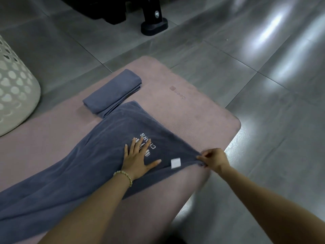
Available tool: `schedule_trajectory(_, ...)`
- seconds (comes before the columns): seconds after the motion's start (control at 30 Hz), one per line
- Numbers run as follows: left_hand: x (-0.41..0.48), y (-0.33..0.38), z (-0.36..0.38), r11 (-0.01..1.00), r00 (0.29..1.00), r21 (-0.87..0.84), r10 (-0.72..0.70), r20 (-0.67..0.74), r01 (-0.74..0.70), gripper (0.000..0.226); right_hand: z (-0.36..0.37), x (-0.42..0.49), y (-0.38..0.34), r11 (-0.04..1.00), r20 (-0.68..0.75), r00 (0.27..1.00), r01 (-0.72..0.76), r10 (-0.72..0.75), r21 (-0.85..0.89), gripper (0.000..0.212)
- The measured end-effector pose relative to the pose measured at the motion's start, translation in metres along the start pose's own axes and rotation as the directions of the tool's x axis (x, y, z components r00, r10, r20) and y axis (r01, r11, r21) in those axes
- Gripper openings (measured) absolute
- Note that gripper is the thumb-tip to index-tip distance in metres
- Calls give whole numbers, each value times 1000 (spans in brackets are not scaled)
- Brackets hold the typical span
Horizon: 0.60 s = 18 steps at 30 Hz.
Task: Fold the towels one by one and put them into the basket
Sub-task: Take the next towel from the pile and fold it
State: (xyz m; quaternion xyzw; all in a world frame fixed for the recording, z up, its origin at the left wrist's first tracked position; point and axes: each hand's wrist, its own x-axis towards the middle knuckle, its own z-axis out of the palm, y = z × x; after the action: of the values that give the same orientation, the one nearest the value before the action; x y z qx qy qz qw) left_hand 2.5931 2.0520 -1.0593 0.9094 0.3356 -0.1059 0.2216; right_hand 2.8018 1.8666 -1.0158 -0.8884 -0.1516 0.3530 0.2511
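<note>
Fingers (134,144) of the left hand (137,159) are straight and spread wide, palm down on the unfolded towel (79,164), partly covering its embroidered lettering (149,141). They grasp nothing. The flat press appears to pin the cloth so that it does not slide. The fingers (202,157) of the right hand (212,159) are drawn narrow and pinch the towel's near right corner, just past a white label (175,163). The cloth between the two hands looks taut, so the pinch is probably squaring or smoothing this end before a fold. A beaded bracelet (125,176) circles the left wrist.

The unfolded towel lies on a pink mat (202,117) spread on the grey tiled floor (263,85). Its long axis runs from the short end by the hands down to the lower left, where it leaves the view. That short end faces right, with its far corner pointing up the mat. A folded towel (112,92) lies on the mat just beyond that corner, its long axis parallel to the short end. It is not yet in the white perforated basket (15,88), which stands on the floor to the left, apart from both towels. The black foot of some equipment (154,25) stands at the top.
</note>
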Motion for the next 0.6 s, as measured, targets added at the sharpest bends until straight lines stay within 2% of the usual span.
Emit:
schedule_trajectory(0.07,-1,0,-2,1000,999,9,22,28,-22,128,-9,3,-1,999,-62,998,-7,9,33,31)
schedule_trajectory(0.13,-3,1,-6,999,999,-33,25,47,-23,126,-1,4,-10,998,-62,998,19,-15,58,24)
schedule_trajectory(0.2,-5,0,-12,991,999,-131,15,42,-9,102,15,1,-23,996,-33,999,38,-36,80,18)
schedule_trajectory(0.27,-12,-9,-23,976,1000,-219,-3,18,7,72,32,-4,-35,994,-81,992,102,-99,31,28)
schedule_trajectory(0.33,-26,-29,-36,970,1000,-242,-25,-3,24,64,48,-14,-51,970,-157,961,209,-227,-121,42)
schedule_trajectory(0.4,-49,-56,-53,968,998,-242,-69,2,67,65,69,-29,-72,941,-143,934,308,-327,-143,47)
schedule_trajectory(0.47,-83,-89,-71,955,991,-261,-134,32,137,74,102,-45,-93,898,-31,905,415,-424,-146,45)
schedule_trajectory(0.53,-126,-128,-87,947,981,-256,-179,74,192,90,147,-64,-112,842,164,852,520,-498,-145,42)
schedule_trajectory(0.6,-176,-169,-98,951,969,-194,-221,112,240,98,196,-89,-128,800,358,783,584,-509,-139,43)
